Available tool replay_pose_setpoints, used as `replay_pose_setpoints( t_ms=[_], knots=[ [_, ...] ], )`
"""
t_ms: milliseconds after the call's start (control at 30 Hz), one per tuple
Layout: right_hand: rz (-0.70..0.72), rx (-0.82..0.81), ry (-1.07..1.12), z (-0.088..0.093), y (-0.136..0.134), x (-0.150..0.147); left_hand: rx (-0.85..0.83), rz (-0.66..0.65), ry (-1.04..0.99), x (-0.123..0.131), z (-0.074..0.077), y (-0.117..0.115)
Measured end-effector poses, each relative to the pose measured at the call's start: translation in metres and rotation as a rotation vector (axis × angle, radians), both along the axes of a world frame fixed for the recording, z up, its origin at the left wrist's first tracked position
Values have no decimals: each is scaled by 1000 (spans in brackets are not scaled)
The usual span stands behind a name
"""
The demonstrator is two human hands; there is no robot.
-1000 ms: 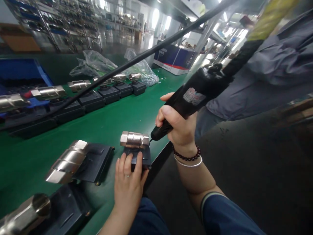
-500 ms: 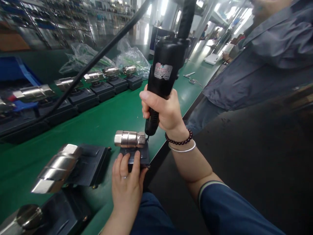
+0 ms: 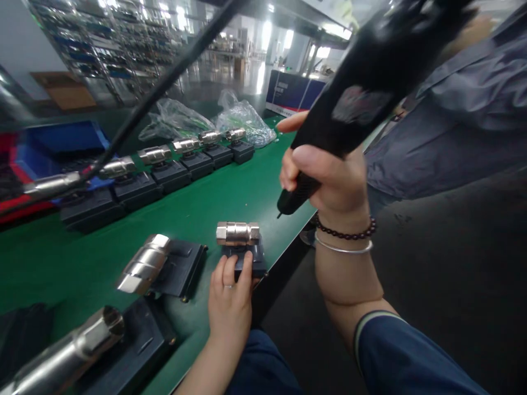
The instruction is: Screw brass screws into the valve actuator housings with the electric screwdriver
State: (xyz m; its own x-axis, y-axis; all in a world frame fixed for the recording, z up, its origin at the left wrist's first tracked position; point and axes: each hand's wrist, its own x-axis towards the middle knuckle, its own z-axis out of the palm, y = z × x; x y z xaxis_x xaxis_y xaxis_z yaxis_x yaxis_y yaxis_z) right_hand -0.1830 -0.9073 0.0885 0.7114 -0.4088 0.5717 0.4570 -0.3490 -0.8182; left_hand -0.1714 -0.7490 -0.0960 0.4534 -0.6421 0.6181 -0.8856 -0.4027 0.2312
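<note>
My right hand [image 3: 329,175] is wrapped round a black electric screwdriver [image 3: 349,99], its index finger stretched out along the body. The screwdriver is tilted, and its thin bit points down, apart from the work. At the table's front edge lies a motorised valve [image 3: 237,234], a shiny metal valve body on a dark grey box. My left hand [image 3: 230,296] grips that box, fingers on its top and thumb hidden. Left of it lie a second valve [image 3: 146,263] and a third valve [image 3: 94,334], both of the same kind.
A row of similar valves [image 3: 185,147] stands along the back of the green table [image 3: 193,203]. Behind are clear plastic bags [image 3: 242,115], a blue bin [image 3: 66,140], a red bin [image 3: 12,164] and a printed box [image 3: 292,93]. A black cable [image 3: 164,82] crosses the view. A person in grey [image 3: 453,126] is at right.
My right hand has lifted the screwdriver away from the valve, up and to the right, and tilted it. My left hand stays on the same valve. The view has shifted.
</note>
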Motion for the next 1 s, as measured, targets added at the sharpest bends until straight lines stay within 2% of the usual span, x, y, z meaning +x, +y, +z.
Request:
replay_pose_setpoints(
  t_ms=[33, 100, 167, 200, 267, 333, 367, 467, 567, 667, 800, 833, 900, 1000],
  knots=[
    [-24, 5, -15, 12, 8, -5, -9, 1, 19, -1, 0, -2],
    [26, 88, 7, 29, 27, -13, -16, -9, 58, -2, 2, -3],
    [134, 203, 43, 32, 47, -19, -27, -26, 58, -1, 8, 7],
    [179, 244, 47, 27, 55, -21, -39, -29, 32, 1, 13, 16],
    [236, 289, 42, 6, 66, -22, -81, 34, -50, 8, 28, 38],
    [266, 317, 77, -24, 69, -21, -67, 234, -131, 19, 47, 57],
    [263, 327, 103, -40, 68, -20, -10, 354, -139, 26, 57, 64],
    [135, 296, 122, -76, 60, -13, 255, 520, -54, 50, 77, 67],
    [3, 280, 35, -90, 48, -4, 422, 539, 65, 64, 86, 57],
    [-46, 315, -55, -86, 38, 2, 446, 497, 88, 61, 88, 50],
    [5, 319, -23, -63, 29, -1, 454, 389, 122, 45, 89, 48],
    [71, 341, 9, -56, 28, -3, 450, 349, 136, 42, 89, 48],
    [288, 448, 60, -42, 27, -8, 391, 268, 133, 35, 85, 50],
    [676, 722, 55, -30, 30, -9, 99, 163, 45, 21, 70, 59]
  ],
)
